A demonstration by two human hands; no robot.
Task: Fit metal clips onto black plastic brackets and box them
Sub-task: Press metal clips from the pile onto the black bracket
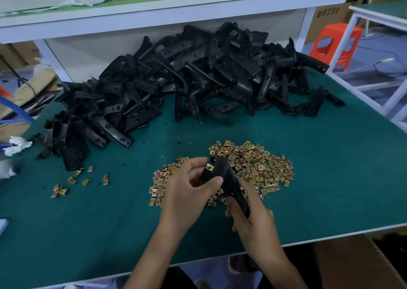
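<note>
Over the green table [110, 229] I hold one black plastic bracket [226, 178] in both hands. My left hand [189, 191] grips its upper end, thumb pressed against the side, just below a gold metal clip [209, 168] seated on the bracket. My right hand [251, 216] is wrapped round the bracket's lower end. A spread of loose gold clips [259, 167] lies under and behind my hands. A large heap of black brackets [176, 83] fills the back of the table.
A few stray clips [72, 183] lie at the left. A cardboard box [356, 264] stands below the table's front right edge. A white shelf [154, 8] overhangs the heap. An orange stool [337, 46] stands at the far right, crumpled white paper [17, 144] at the left edge.
</note>
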